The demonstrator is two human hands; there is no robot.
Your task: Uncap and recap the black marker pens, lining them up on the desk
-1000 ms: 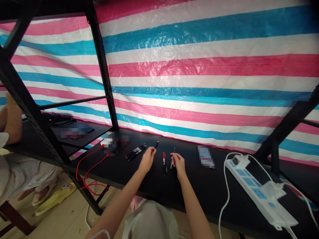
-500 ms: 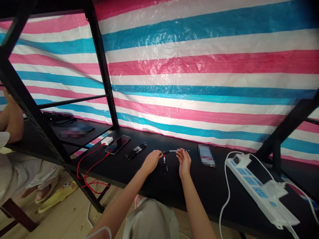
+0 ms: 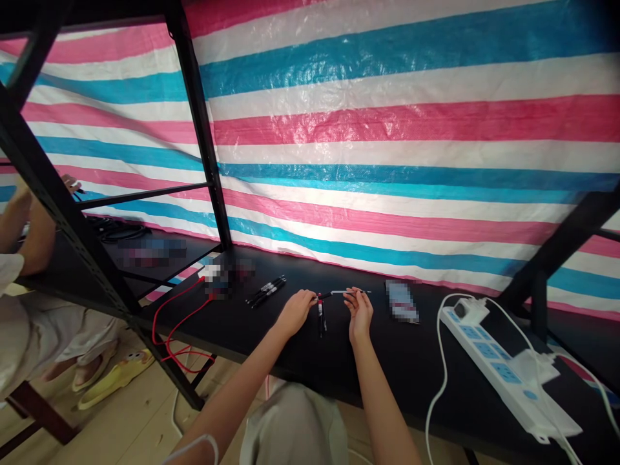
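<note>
Between my two hands a slender pen refill (image 3: 336,294), dark at its left part and pale further right, is held level just above the black table. The fingers of my left hand (image 3: 296,311) pinch its left end. My right hand (image 3: 360,315) is palm up, with thumb and fingertips closed around the right part; a thin tip pokes out past them. On the table between the hands lie dark pen pieces (image 3: 321,318), pointing towards me; too small to tell them apart. Left of my left hand lies a group of several black pens (image 3: 266,292).
A white power strip (image 3: 504,371) with plugs and cables lies right. A blurred packet (image 3: 402,301) sits behind my right hand. Red cables (image 3: 167,323) run from a white charger (image 3: 210,271) at left. Beyond the black frame (image 3: 203,129), another person's arm (image 3: 39,236) shows.
My hands and the pen refill stay almost in place. At the far left the other person's hand has come into view, raised beside the frame.
</note>
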